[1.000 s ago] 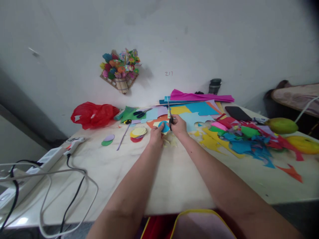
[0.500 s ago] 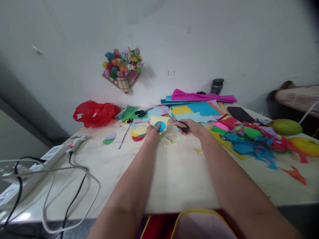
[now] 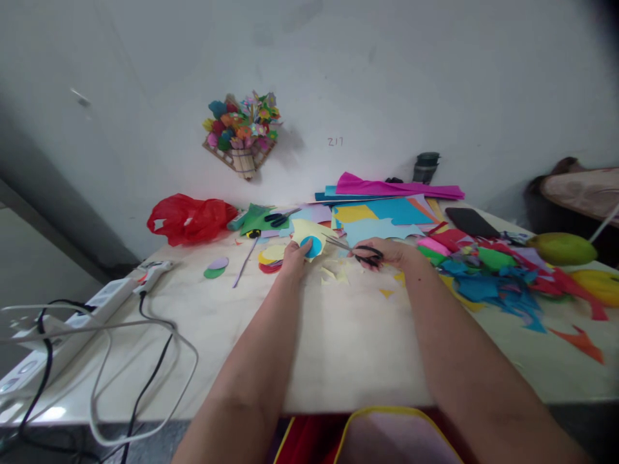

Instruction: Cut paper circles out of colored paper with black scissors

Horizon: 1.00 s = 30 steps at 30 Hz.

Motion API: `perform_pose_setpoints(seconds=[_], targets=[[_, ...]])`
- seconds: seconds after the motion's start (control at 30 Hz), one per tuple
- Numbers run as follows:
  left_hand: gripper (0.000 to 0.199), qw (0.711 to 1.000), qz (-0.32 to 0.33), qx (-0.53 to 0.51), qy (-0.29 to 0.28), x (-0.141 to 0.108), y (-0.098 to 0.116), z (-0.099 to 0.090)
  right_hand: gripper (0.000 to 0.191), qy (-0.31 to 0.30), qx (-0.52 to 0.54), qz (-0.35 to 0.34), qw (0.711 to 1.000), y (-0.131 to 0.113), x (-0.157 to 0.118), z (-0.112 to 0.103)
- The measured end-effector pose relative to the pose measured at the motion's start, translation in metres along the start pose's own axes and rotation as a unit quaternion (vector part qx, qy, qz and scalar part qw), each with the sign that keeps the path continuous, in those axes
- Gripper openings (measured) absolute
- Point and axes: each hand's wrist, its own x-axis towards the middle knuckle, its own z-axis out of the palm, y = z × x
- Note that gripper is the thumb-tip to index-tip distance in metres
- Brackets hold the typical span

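Note:
My left hand [image 3: 296, 255] pinches a pale yellow sheet of paper [image 3: 308, 230] with a blue paper circle [image 3: 314, 247] laid on it, the thumb pressing on the circle. In my right hand [image 3: 382, 251] are black-handled scissors [image 3: 368, 256], their blades pointing left at the sheet's right edge. Pale yellow scraps [image 3: 333, 274] lie on the table below the sheet. Beside my left hand sits a small pile of cut circles, with a pale yellow circle [image 3: 273, 253] on top and red ones beneath.
A second pair of scissors [image 3: 276, 220], a red plastic bag [image 3: 188, 219] and coloured sheets [image 3: 377, 212] lie at the back. Mixed paper scraps [image 3: 503, 287] and a phone [image 3: 470, 222] are on the right. A power strip [image 3: 91, 309] with loose cables runs along the left.
The scissors and my right hand have shifted slightly right and down, and the blades now point more level at the paper. The pale yellow sheet is turned a little in my left hand.

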Motion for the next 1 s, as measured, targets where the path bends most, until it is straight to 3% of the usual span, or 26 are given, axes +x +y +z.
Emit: perform_pose_setpoints(seconds=[0.17, 0.47, 0.7, 1.0], targets=[[0.042, 0.999, -0.012, 0.009, -0.033, 0.002, -0.003, -0.001, 0.032, -0.01, 0.005, -0.011, 1.0, -0.002, 0.005, 0.007], [0.046, 0.998, -0.026, 0.008, -0.056, -0.002, -0.003, 0.002, 0.021, 0.011, 0.02, -0.002, 1.0, -0.015, 0.002, 0.019], [0.041, 0.997, -0.02, 0.02, -0.067, 0.001, -0.006, -0.001, 0.019, 0.023, 0.022, 0.005, 0.999, -0.013, 0.005, 0.02], [0.049, 0.997, -0.018, 0.029, -0.064, 0.002, -0.005, 0.0, 0.019, 0.039, -0.007, -0.005, 0.999, -0.006, 0.012, 0.017]])
